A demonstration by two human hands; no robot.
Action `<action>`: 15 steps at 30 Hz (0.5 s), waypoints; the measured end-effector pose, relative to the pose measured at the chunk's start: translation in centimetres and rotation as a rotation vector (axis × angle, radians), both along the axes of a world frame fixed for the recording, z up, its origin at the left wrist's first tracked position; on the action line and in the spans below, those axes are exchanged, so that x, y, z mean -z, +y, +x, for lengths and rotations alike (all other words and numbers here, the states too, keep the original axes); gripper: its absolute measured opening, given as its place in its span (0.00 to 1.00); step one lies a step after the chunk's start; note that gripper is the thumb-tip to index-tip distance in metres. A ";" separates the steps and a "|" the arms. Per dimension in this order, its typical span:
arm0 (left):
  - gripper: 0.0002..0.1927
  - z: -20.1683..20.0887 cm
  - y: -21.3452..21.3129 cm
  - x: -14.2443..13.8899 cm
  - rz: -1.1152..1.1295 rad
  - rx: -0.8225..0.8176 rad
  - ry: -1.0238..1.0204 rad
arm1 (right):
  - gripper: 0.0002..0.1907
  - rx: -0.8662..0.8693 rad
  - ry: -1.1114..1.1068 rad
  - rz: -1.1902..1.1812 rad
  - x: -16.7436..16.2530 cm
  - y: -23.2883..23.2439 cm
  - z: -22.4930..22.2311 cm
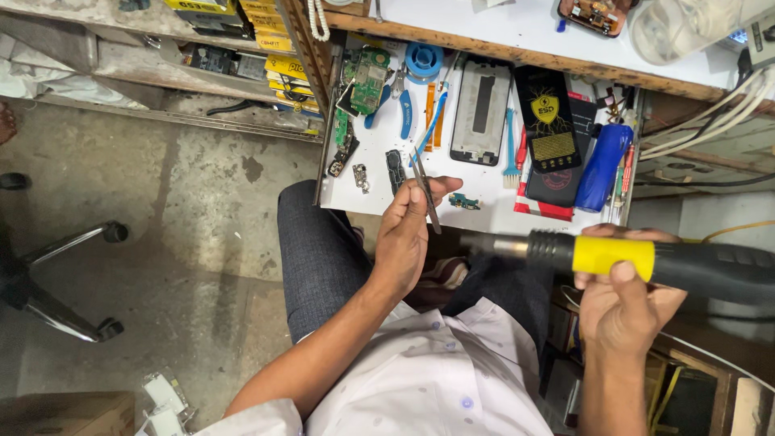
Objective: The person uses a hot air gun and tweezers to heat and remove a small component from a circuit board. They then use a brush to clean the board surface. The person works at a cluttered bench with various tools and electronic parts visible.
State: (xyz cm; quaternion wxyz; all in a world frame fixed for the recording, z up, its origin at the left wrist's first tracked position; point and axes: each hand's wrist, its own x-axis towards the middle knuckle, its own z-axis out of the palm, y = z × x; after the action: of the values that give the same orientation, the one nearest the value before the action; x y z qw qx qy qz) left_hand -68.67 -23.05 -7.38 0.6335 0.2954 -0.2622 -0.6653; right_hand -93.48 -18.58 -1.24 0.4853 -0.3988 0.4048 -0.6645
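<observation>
Two tools: tweezers (pixel 425 187) and a hot-air gun (pixel 646 260), one per hand, held over the lap just near of the pulled-out drawer (pixel 484 202).
Left hand (pixel 404 238): fingers closed, pinching the metal tweezers, tips pointing near-right.
Right hand (pixel 623 299): fingers wrapped round the black handle with its yellow band; metal nozzle (pixel 494 245) points left, close to the tweezers.
Drawer tray: white, holding a green circuit board (pixel 369 79), a phone frame (pixel 481 111), a blue brush (pixel 511 157), a black mat (pixel 547 121), a blue bottle (pixel 603 167).
Far side: wooden-edged white bench (pixel 517 36).
Left: concrete floor (pixel 161 202), chair legs (pixel 64 282).
</observation>
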 end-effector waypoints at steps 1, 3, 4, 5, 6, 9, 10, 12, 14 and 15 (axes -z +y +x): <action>0.17 0.0 -0.1 0.1 0.001 0.000 -0.006 | 0.18 -0.022 0.010 -0.002 -0.1 -0.1 0.0; 0.17 0.0 -0.2 0.1 -0.002 0.003 0.003 | 0.19 -0.040 0.025 -0.003 -0.1 -0.2 0.1; 0.17 -0.1 -0.2 0.2 -0.001 0.007 0.010 | 0.19 -0.033 0.032 -0.003 -0.1 -0.2 0.2; 0.17 -0.1 -0.2 0.2 -0.007 0.008 0.021 | 0.19 -0.029 0.033 -0.006 -0.1 -0.2 0.2; 0.17 -0.1 -0.2 0.2 -0.016 0.009 0.031 | 0.19 -0.024 0.035 -0.009 -0.1 -0.2 0.2; 0.17 -0.2 -0.2 0.4 -0.026 0.015 0.039 | 0.18 -0.033 0.027 -0.021 -0.2 -0.3 -0.1; 0.16 -0.2 -0.2 0.5 -0.026 0.019 0.040 | 0.18 -0.043 0.032 -0.025 -0.2 -0.4 -0.3; 0.17 -0.2 -0.2 0.7 -0.029 0.011 0.014 | 0.18 -0.051 0.020 -0.047 -0.1 -0.6 -0.6; 0.17 -0.1 -0.1 0.9 0.018 0.015 -0.018 | 0.18 -0.023 -0.003 -0.079 0.0 -0.9 -0.9; 0.17 0.0 -0.1 1.0 0.065 0.025 -0.036 | 0.18 0.005 -0.007 -0.097 0.0 -1.1 -1.1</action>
State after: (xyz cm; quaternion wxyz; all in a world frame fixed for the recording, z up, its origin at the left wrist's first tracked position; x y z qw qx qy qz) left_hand -68.71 -23.11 -8.42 0.6105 0.3245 -0.2554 -0.6758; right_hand -94.59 -19.64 -1.20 0.4655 -0.4184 0.3714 -0.6858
